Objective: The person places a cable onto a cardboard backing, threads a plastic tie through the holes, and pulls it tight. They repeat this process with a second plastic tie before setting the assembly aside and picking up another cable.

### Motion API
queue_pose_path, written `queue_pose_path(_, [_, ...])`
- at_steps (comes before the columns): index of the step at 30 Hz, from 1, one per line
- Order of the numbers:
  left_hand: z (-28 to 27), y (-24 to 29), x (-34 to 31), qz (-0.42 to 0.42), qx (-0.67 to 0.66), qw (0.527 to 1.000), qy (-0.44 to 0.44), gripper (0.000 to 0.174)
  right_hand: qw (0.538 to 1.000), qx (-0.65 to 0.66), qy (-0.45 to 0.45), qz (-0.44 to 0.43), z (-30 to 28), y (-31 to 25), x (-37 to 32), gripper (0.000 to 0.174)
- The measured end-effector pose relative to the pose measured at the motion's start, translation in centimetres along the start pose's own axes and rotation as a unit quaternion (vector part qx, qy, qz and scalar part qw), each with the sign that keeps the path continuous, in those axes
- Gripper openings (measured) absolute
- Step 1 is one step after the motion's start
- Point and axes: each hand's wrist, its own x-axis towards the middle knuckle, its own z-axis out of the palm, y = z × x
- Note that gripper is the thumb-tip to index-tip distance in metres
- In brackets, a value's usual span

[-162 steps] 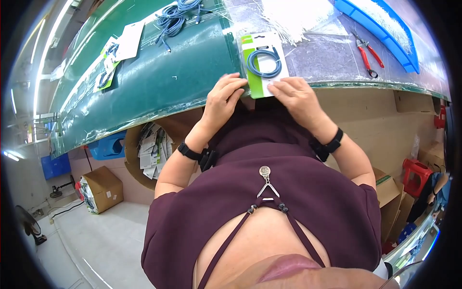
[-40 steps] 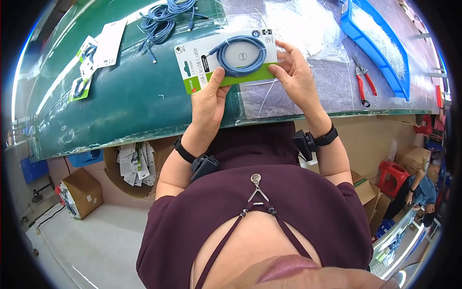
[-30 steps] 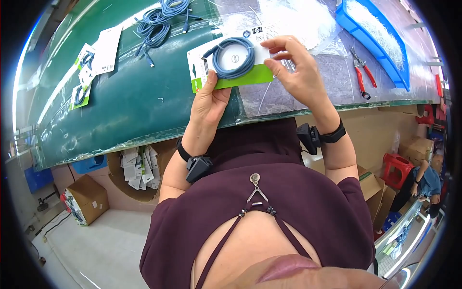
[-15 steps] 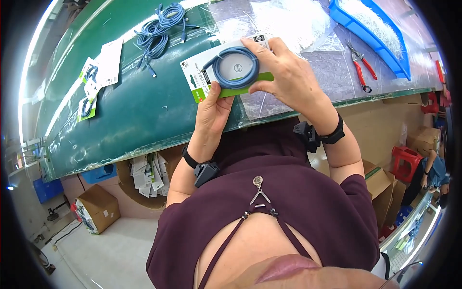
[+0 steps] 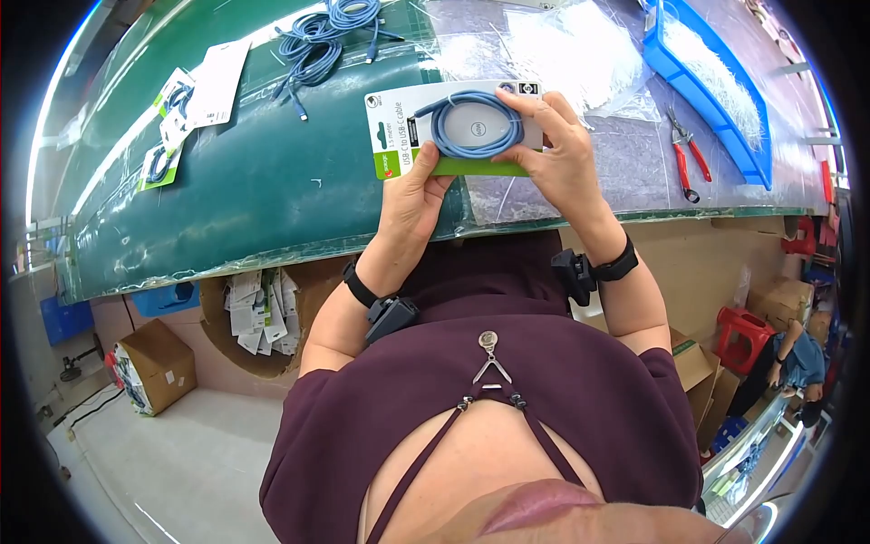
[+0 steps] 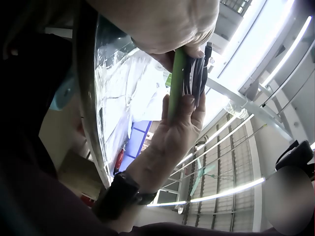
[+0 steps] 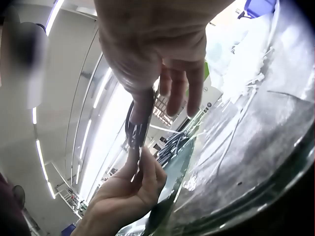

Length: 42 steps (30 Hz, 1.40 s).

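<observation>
A white and green card [image 5: 391,136] carries a coiled blue cable [image 5: 440,132], held up over the near part of the table. The left hand [image 5: 412,199] pinches its lower left part, thumb in front and fingers behind. At the card's right end the right hand [image 5: 562,159] grips card and coil, its thumb low and a finger on the coil's upper right. Seen edge-on in the left wrist view, the card's green side [image 6: 177,86] stands between both hands. In the right wrist view the coil [image 7: 137,123] lies under the right thumb.
Loose blue cables [image 5: 313,50] lie at the table's back, packed cards [image 5: 163,127] and a white card [image 5: 217,82] at left. White ties [image 5: 580,54], red-handled cutters [image 5: 689,159] and a blue tray [image 5: 716,109] are on the right. Below stands a carton of cards [image 5: 263,313].
The right hand has shifted from across the coil toward the card's right end. The card, in the left hand, has moved slightly right and turned more level.
</observation>
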Motion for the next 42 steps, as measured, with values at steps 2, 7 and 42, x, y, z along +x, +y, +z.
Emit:
queue_pose_path(2, [-0.3, 0.3, 0.1, 0.007, 0.0, 1.0, 0.006, 0.044, 1.0, -0.013, -0.016, 0.022, -0.2, 0.4, 0.0, 0.062])
queue_pose_path(7, [-1.7, 2.8, 1.3, 0.084, -0.029, 0.996, 0.032, 0.044, 0.963, 0.19, 0.11, 0.156, -4.3, 4.3, 0.7, 0.034])
queue_pose_path(42, [1.0, 1.0, 3.1, -0.036, -0.11, 0.992, 0.046, 0.034, 0.986, 0.02, -0.1, -0.135, -1.8, 6.5, -0.3, 0.013])
